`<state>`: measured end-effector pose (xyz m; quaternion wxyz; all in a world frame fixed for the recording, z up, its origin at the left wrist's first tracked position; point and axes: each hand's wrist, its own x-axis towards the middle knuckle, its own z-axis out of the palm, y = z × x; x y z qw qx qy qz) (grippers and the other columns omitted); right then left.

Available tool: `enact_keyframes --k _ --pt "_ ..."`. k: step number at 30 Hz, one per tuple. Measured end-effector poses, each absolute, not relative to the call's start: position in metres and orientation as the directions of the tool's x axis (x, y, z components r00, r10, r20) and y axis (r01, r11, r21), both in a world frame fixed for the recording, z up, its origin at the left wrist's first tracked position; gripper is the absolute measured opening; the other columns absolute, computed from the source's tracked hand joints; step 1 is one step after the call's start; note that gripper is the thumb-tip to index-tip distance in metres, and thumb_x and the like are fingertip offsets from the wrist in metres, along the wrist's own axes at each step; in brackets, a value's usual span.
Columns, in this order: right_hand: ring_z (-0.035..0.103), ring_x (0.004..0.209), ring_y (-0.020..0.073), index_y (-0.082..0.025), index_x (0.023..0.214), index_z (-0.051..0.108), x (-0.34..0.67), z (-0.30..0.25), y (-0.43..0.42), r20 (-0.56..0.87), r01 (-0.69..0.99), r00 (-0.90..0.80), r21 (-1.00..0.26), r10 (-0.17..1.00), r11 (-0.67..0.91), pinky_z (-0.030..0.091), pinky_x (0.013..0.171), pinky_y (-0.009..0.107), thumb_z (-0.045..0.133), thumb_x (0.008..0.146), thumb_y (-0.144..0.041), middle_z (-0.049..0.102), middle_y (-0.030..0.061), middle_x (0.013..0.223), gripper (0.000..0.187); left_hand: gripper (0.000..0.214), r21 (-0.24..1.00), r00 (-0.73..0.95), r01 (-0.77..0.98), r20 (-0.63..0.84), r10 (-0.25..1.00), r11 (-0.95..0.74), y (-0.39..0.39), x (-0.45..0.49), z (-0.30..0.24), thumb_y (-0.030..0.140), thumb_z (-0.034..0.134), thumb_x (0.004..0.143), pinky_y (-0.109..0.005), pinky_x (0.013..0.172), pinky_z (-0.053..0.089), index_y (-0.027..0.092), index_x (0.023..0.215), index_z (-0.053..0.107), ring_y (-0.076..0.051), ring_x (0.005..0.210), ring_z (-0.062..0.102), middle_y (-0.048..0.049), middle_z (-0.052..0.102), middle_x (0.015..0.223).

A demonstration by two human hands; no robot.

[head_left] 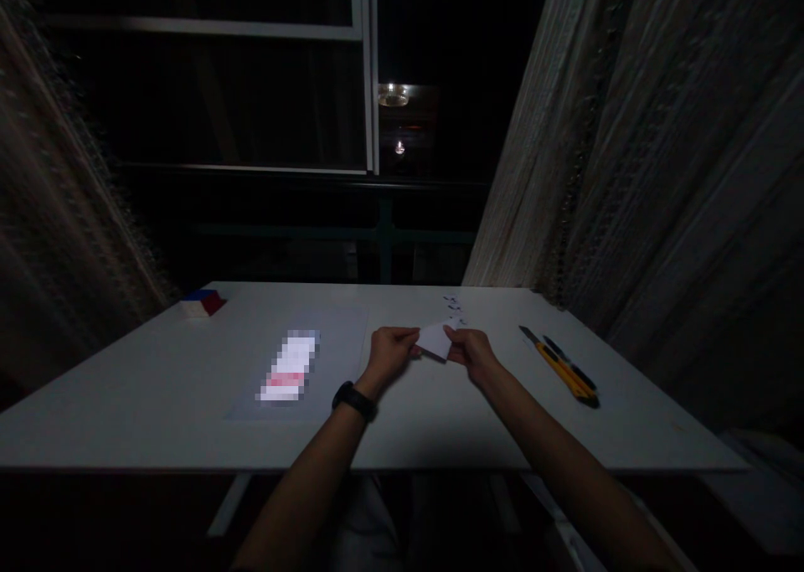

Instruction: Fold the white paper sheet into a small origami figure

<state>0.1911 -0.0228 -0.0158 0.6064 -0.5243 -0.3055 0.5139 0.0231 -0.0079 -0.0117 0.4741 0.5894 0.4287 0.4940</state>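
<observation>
A small piece of white paper [435, 340], folded or cut to a pointed shape, is held above the table between my two hands. My left hand [390, 352], with a dark watch on its wrist, pinches the paper's left corner. On the paper's right side, the thumb and fingers of my right hand [474, 350] are closed. Just beyond my hands, several small dark marks or scraps [453, 307] show on the white surface; the dim light hides what they are.
The white table [414, 438] carries a large pale sheet [242, 406] with a lit, blurred phone [290, 367] on it. At right lie a yellow box cutter [562, 371] and a dark pen-like tool [574, 364]. A coloured cube [202, 303] sits far left. Curtains [533, 136] flank the window.
</observation>
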Motion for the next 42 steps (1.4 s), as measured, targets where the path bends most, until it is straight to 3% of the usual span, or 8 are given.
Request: enact_keyframes --k 12,19,26,30,35,39,42 --pt "0.062 0.05 0.016 -0.013 0.057 0.056 0.189 -0.017 -0.022 -0.11 -0.286 0.347 -0.958 0.931 -0.007 0.055 0.049 0.024 0.076 0.058 -0.026 0.064 0.004 0.052 0.024 0.02 0.977 0.137 0.051 0.198 0.971 -0.207 -0.009 0.023 -0.011 0.017 0.066 0.068 -0.021 0.052 0.051 0.01 0.087 0.071 -0.014 0.055 0.063 -0.0094 0.071 0.075" --pt "0.062 0.048 0.0168 -0.011 0.061 0.06 0.192 -0.025 -0.019 -0.163 -0.195 0.162 -0.972 0.973 -0.13 0.056 0.047 0.026 0.078 0.056 -0.026 0.065 0.0059 0.056 0.024 0.021 0.978 0.109 0.042 0.2 0.974 -0.205 -0.007 0.021 -0.013 0.02 0.066 0.068 -0.022 0.053 0.051 0.011 0.087 0.071 -0.014 0.057 0.064 -0.0096 0.071 0.077" --pt "0.059 0.043 0.0151 -0.013 0.052 0.055 0.19 -0.02 -0.024 -0.121 -0.182 0.17 -0.979 0.978 -0.09 0.056 0.049 0.026 0.077 0.056 -0.027 0.058 0.0015 0.043 0.026 0.023 0.986 0.111 -0.037 0.163 0.98 -0.16 -0.005 0.021 -0.012 0.02 0.068 0.067 -0.023 0.052 0.052 0.009 0.087 0.071 -0.014 0.054 0.063 -0.0096 0.07 0.073" --pt "0.061 0.044 0.0173 -0.013 0.051 0.054 0.191 -0.023 -0.022 -0.122 -0.17 0.105 -0.98 0.987 -0.104 0.055 0.044 0.026 0.078 0.056 -0.03 0.059 0.0039 0.045 0.03 0.026 0.986 0.089 -0.078 0.152 0.984 -0.145 -0.007 0.02 -0.008 0.02 0.069 0.065 -0.024 0.053 0.052 0.007 0.087 0.07 -0.015 0.054 0.063 -0.01 0.07 0.073" --pt "0.059 0.039 0.0149 -0.013 0.05 0.053 0.189 -0.028 -0.018 -0.036 -0.18 0.137 -0.984 0.99 -0.011 0.053 0.041 0.023 0.077 0.058 -0.034 0.057 0.0026 0.041 0.033 0.023 0.986 0.068 -0.077 0.15 0.986 -0.145 -0.006 0.02 -0.008 0.018 0.067 0.067 -0.023 0.054 0.052 0.01 0.088 0.07 -0.015 0.056 0.064 -0.0094 0.071 0.076" --pt "0.062 0.045 0.0157 -0.01 0.058 0.059 0.186 -0.025 -0.022 -0.084 -0.124 0.027 -0.989 0.996 -0.08 0.052 0.043 0.021 0.074 0.063 -0.035 0.065 0.0082 0.052 0.029 0.023 0.981 0.047 -0.083 0.18 0.982 -0.176 -0.002 0.018 -0.013 0.018 0.067 0.066 -0.023 0.056 0.052 0.011 0.088 0.07 -0.015 0.058 0.064 -0.0092 0.071 0.078" --pt "0.057 0.037 0.0127 -0.011 0.054 0.058 0.185 -0.025 -0.024 -0.082 -0.108 0.033 -0.991 0.996 -0.078 0.048 0.038 0.019 0.072 0.064 -0.033 0.062 0.007 0.047 0.029 0.026 0.979 0.049 -0.102 0.185 0.982 -0.179 0.0 0.018 -0.015 0.02 0.069 0.065 -0.024 0.057 0.053 0.01 0.089 0.07 -0.015 0.058 0.064 -0.0093 0.071 0.076"
